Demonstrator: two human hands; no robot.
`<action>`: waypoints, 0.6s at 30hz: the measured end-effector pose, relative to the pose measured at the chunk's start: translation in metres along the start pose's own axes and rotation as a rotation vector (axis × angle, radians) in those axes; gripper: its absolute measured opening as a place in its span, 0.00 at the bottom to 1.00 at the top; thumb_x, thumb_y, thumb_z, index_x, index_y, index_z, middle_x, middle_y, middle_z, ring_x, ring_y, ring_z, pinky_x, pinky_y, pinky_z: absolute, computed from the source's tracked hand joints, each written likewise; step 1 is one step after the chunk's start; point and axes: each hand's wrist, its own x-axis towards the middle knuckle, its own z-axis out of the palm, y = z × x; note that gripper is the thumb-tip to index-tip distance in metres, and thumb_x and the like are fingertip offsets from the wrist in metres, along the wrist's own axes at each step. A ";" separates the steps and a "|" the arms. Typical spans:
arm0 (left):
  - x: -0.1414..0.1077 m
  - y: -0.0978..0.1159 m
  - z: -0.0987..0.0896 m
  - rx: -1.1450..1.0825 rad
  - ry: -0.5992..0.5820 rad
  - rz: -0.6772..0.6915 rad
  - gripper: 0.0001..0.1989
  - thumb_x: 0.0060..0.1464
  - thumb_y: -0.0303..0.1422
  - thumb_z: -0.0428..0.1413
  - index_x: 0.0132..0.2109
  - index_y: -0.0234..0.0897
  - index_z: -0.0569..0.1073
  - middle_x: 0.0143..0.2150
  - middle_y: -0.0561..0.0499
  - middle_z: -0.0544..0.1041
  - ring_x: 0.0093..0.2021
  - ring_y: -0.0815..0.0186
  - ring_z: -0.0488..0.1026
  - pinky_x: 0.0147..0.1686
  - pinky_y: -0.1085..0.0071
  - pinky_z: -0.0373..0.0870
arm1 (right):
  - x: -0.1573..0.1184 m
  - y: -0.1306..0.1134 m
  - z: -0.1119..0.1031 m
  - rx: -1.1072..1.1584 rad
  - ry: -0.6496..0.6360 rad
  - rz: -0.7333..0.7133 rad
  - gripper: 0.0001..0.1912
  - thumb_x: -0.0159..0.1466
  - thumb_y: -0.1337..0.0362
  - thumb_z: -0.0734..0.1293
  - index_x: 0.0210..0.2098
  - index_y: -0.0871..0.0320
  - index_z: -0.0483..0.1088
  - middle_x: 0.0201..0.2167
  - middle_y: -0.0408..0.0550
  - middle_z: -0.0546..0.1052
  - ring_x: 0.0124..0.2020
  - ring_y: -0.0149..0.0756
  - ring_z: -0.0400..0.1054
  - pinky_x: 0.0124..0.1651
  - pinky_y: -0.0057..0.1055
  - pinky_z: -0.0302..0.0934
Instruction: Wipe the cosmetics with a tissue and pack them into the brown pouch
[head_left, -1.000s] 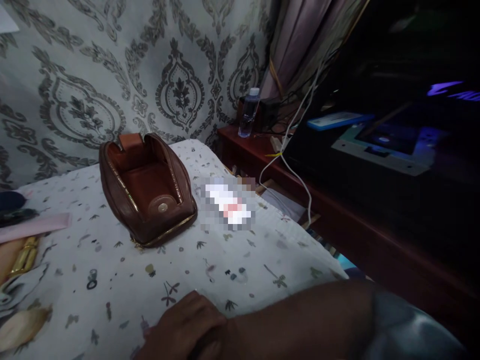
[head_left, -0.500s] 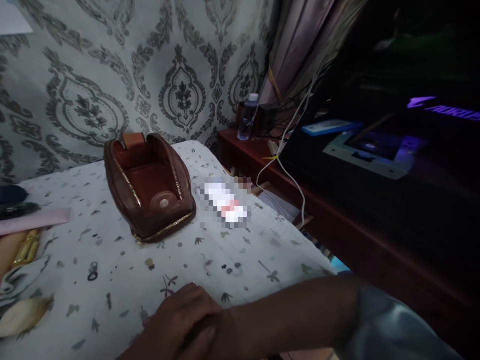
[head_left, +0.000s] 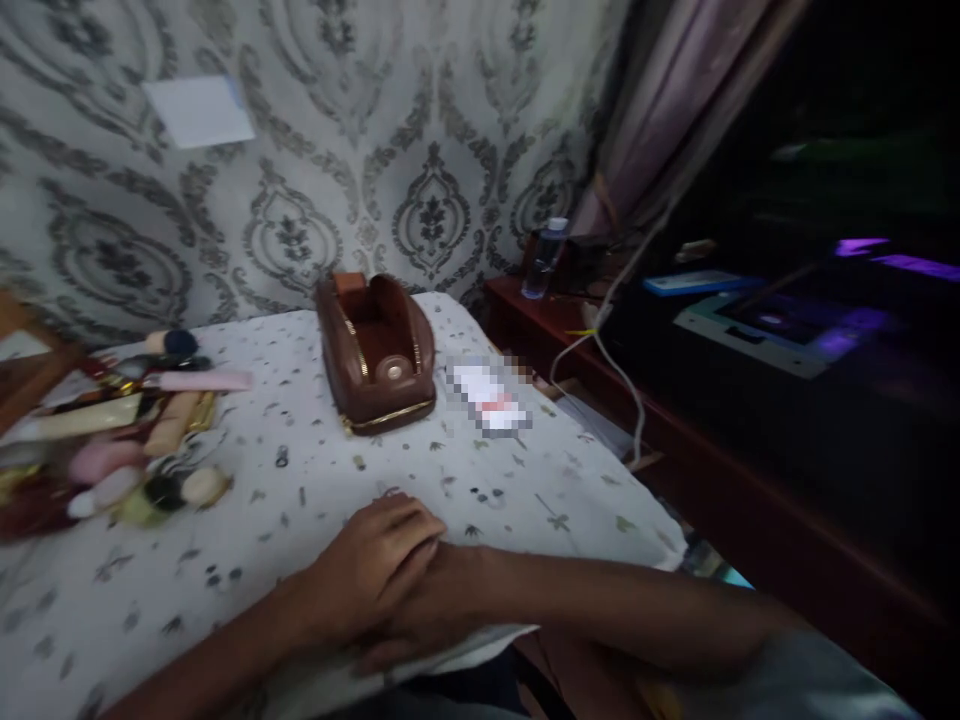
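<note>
At the front edge of the table, my left hand [head_left: 382, 550] lies across my right hand [head_left: 431, 605], its fingers draped over the back of it. The right hand's fingers show only in part below, stretched out towards the left. Neither hand shows any object in it. Beyond them, out of reach of the fingers, a brown leather toiletry bag [head_left: 382, 400] stands unzipped, its inside visible and a round snap on its near flap. To its right lies a pixelated white item [head_left: 491, 400], its kind hidden.
Cosmetics [head_left: 109, 460] are heaped at left beside a wooden frame [head_left: 34, 375]. A patterned white cloth [head_left: 300, 540] covers the table. At right stand a water bottle [head_left: 545, 262] on a red-brown desk [head_left: 517, 298], loose white cables [head_left: 637, 400] and a dark computer case [head_left: 750, 420].
The view has swung left and up, so the bag sits further right and smaller. More of the cosmetics heap, the wall paper sheet and both forearms show. The hands stay together.
</note>
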 end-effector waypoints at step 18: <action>-0.188 -0.157 -0.144 0.672 0.730 -0.739 0.14 0.63 0.33 0.46 0.49 0.37 0.74 0.51 0.43 0.75 0.54 0.54 0.68 0.57 0.54 0.64 | 0.091 0.043 -0.002 0.104 0.213 -0.104 0.24 0.71 0.51 0.57 0.59 0.57 0.70 0.64 0.55 0.68 0.65 0.45 0.62 0.67 0.47 0.58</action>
